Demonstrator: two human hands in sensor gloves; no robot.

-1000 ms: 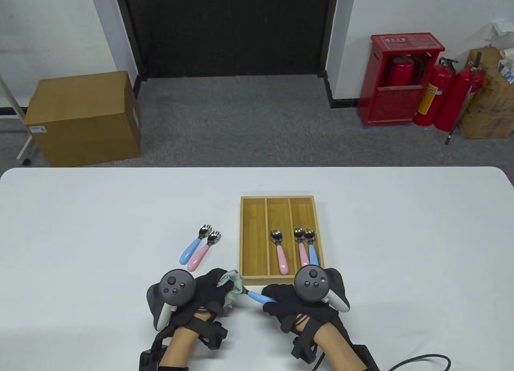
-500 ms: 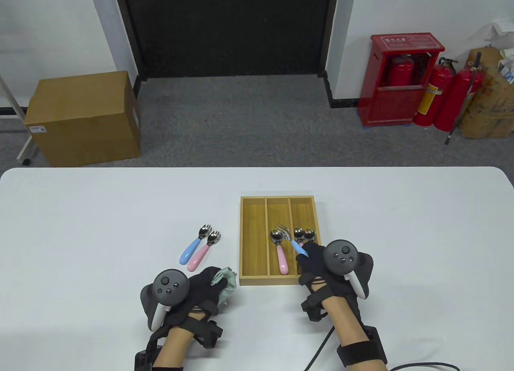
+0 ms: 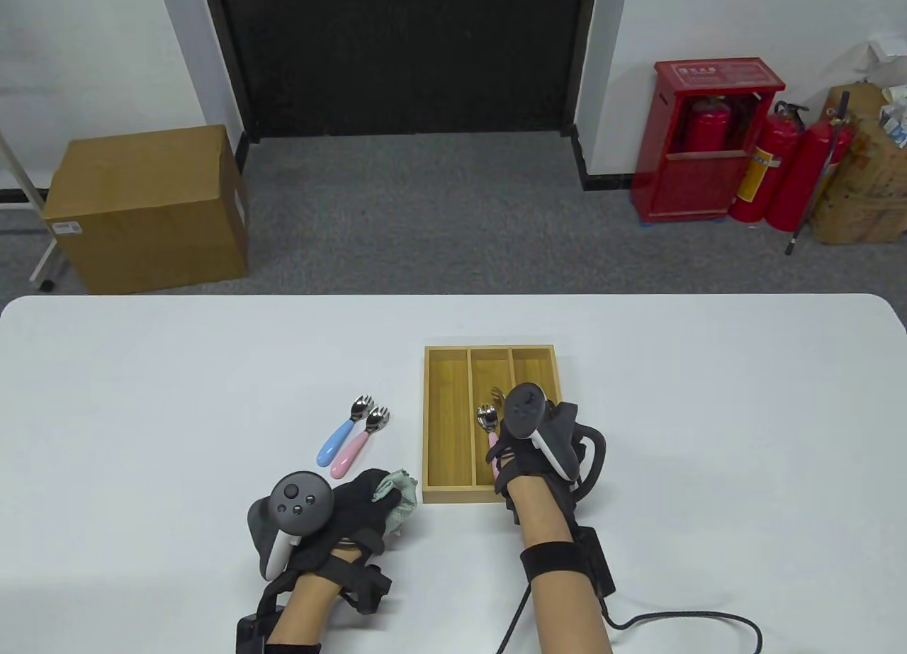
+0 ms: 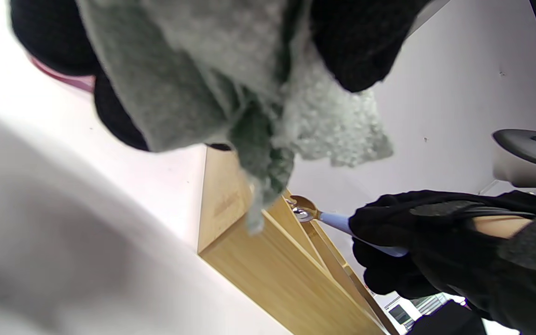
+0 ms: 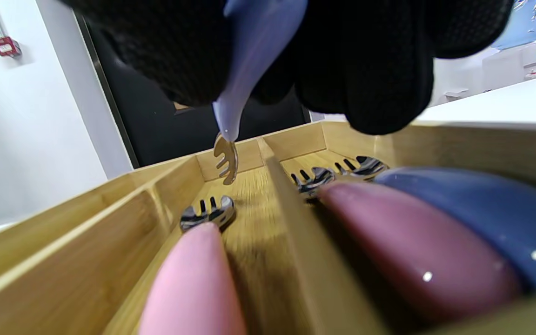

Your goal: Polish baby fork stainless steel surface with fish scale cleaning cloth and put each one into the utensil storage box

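Note:
My right hand (image 3: 511,459) hovers over the wooden utensil box (image 3: 446,485) and grips a blue-handled fork (image 5: 255,56). Its tines (image 5: 226,160) point down into the middle compartment, just above the floor. A pink-handled fork (image 3: 489,421) lies in that compartment. In the right wrist view a pink fork (image 5: 412,260) and a blue fork (image 5: 482,209) lie in the right compartment. My left hand (image 3: 361,497) rests on the table left of the box, clutching the bunched grey-green cloth (image 3: 398,494). A blue fork (image 3: 344,431) and a pink fork (image 3: 361,438) lie side by side on the table.
The box's left compartment (image 3: 446,413) holds nothing. A black cable (image 3: 680,617) trails on the table behind my right wrist. Beyond the table's far edge stand a cardboard box (image 3: 149,207) and red fire extinguishers (image 3: 779,172) on the floor.
My right hand pulled the blue fork out of the cloth, carried it up over the box, then shifted left above the middle compartment. The left hand stayed put with the cloth.

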